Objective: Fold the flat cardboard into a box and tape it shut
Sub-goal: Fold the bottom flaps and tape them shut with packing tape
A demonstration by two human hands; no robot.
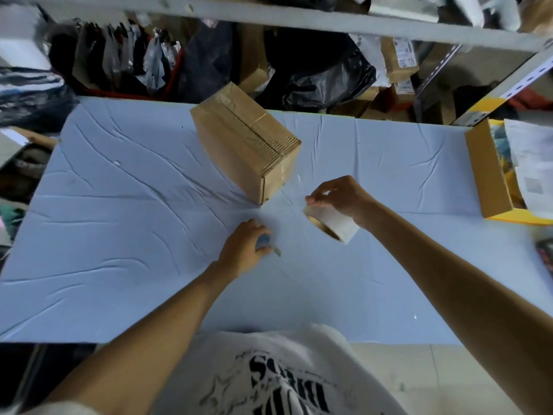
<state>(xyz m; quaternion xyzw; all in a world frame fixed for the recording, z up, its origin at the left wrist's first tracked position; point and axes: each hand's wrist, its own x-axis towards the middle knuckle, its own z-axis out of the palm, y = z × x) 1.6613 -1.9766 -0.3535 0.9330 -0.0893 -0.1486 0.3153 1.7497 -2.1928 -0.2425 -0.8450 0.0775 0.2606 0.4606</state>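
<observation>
A folded brown cardboard box (245, 145) stands on the pale blue table (119, 235), its top seam covered with clear tape. A strip of clear tape (294, 187) runs from the box's near right corner to the tape roll (335, 224). My right hand (341, 196) holds that white roll just right of the box, fingers pinching the strip. My left hand (244, 247) is closed around a small blue-handled cutter (267, 244), its blade pointing right, a little in front of the box.
An open yellow-edged carton (490, 178) with papers sits at the table's right edge. Shelving with bags, parcels and hanging clothes lines the far side. A dark object (546, 253) lies at the right edge.
</observation>
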